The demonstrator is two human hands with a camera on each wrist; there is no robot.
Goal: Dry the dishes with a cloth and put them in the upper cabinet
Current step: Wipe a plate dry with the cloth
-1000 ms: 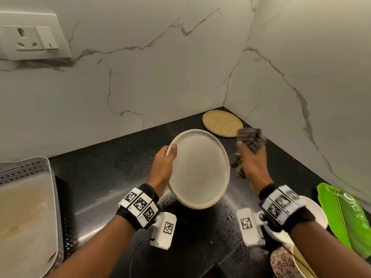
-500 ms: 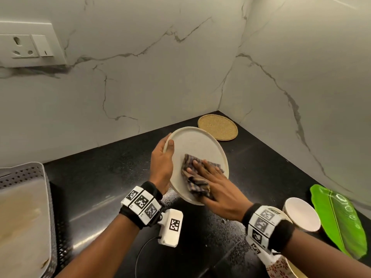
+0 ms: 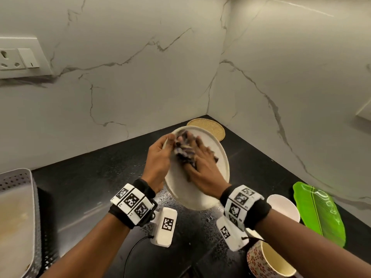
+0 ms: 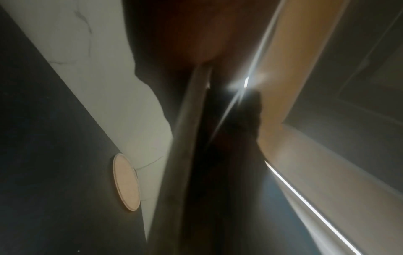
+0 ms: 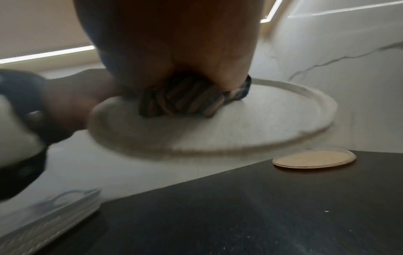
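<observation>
Cream plate (image 3: 217,157) is hanging tilted above the counter's (image 3: 84,189) back corner: our left hand (image 3: 159,157) is gripping its rim while our right hand (image 3: 202,167) is pressing the checked cloth (image 3: 183,150) flat-fingered onto its face. We are judging ourselves early on, with a bowl (image 3: 285,207) and cup (image 3: 269,261) waiting at the right edge and nothing yet shelved.

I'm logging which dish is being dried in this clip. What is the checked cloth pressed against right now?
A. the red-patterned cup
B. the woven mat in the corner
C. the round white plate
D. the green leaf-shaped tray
C: the right hand presses the cloth flat onto the white plate, which the left hand holds by its rim above the counter.
</observation>
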